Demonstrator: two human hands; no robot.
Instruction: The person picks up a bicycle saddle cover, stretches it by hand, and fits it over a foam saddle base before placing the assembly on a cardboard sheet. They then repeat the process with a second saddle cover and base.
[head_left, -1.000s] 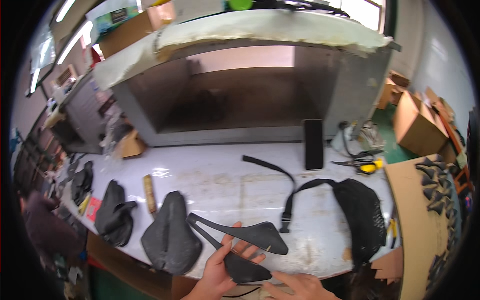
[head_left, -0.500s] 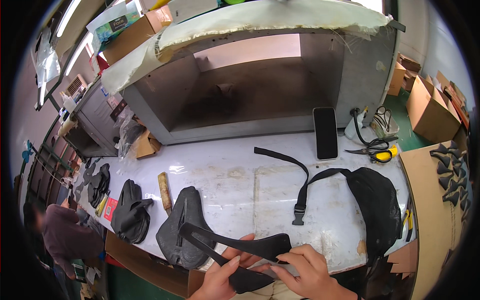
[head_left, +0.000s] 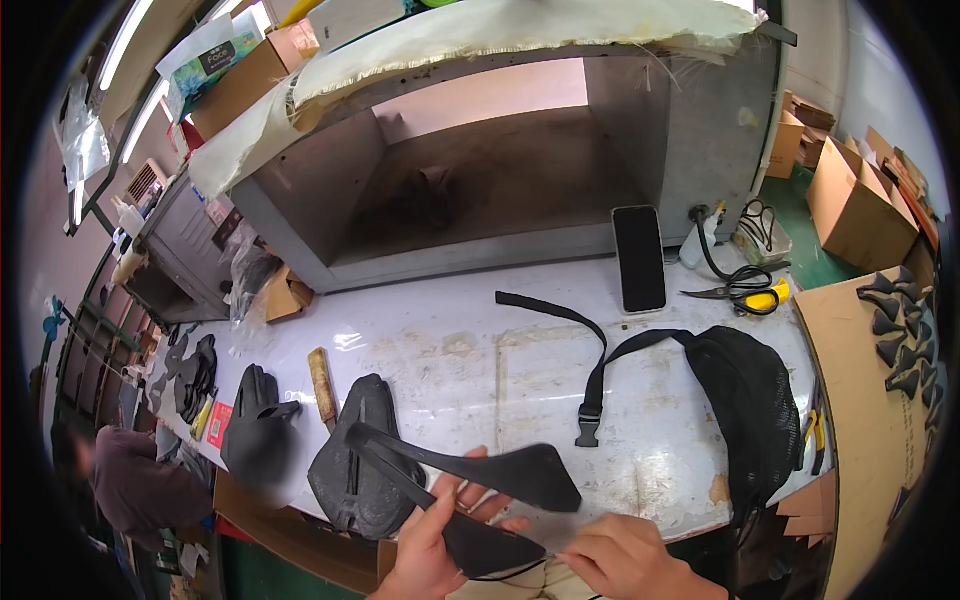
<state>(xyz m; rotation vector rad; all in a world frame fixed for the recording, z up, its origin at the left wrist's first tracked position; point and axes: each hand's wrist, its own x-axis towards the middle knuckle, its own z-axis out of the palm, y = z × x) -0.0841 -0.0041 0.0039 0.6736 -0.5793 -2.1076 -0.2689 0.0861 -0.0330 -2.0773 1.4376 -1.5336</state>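
My left hand [head_left: 428, 545] grips a black forked sheet [head_left: 490, 468], its fingers showing through the gap between the two long legs. The sheet's narrow joined end lies over a dark grey bicycle saddle [head_left: 350, 480] on the table. My right hand [head_left: 625, 560] is closed just right of the sheet's wide lower leg, thumb and fingers pressed together. What it pinches, if anything, is too small or blurred to make out. A thin dark line curves below the lower leg. Left of the saddle lies a brown-handled tool [head_left: 321, 385], its far end hidden.
A black mesh pouch with a buckled strap [head_left: 745, 400] lies right. Behind are a phone [head_left: 639, 262], black scissors [head_left: 735, 290] and a grey metal box [head_left: 480, 250]. More black pieces [head_left: 260, 430] sit left. Cardboard [head_left: 850, 430] is at right; another person [head_left: 145, 480] is at far left.
My right hand has come off the sheet's wide ends and moved slightly down and right. The upper leg now hangs free, and my left hand still holds the sheet.
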